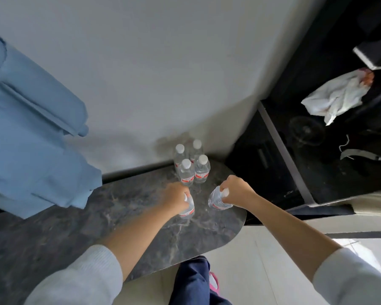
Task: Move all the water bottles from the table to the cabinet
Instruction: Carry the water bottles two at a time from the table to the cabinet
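Marble table, dark grey, rounded end: four sealed water bottles, white-capped with red labels, standing upright in a tight cluster at its far edge, at 12 o'clock from both hands. Left hand curls round the neck of a fifth bottle standing on the tabletop; right hand, at 3 o'clock from the left, grips a sixth bottle by the cap end, tilted. Black cabinet at 2 o'clock, white cloth inside; blue fabric at 9 o'clock.
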Motion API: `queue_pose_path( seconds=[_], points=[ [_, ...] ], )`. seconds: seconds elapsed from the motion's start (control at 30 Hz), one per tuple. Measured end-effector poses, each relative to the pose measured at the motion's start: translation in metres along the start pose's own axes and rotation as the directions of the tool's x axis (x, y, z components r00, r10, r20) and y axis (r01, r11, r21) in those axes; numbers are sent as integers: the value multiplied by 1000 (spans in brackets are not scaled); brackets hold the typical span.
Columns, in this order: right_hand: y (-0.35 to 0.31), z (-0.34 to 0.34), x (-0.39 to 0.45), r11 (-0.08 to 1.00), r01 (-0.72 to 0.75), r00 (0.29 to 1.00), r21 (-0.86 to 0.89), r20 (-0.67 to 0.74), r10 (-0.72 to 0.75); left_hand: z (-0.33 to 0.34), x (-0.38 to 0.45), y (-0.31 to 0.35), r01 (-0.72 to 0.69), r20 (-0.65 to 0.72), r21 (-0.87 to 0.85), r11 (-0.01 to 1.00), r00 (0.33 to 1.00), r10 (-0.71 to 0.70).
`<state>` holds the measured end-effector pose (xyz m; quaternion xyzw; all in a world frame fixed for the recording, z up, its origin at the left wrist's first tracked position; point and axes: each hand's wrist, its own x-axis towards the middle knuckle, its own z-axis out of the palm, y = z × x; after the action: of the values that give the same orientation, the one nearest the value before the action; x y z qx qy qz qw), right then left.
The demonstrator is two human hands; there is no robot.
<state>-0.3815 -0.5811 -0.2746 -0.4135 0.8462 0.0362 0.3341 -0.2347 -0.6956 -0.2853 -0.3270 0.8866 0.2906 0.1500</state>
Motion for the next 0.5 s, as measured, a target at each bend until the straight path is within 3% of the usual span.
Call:
queue_pose_path(
  seconds=[0.2,0.5],
  points=[
    [-3,7,41,994,-58,997,92,59,53,13,42,-1,-11,57,-48,999,998,13],
    [-6,8,80,989,-48,991,137,127,30,21,85,-1,-56,115,36,998,992,51]
  ],
)
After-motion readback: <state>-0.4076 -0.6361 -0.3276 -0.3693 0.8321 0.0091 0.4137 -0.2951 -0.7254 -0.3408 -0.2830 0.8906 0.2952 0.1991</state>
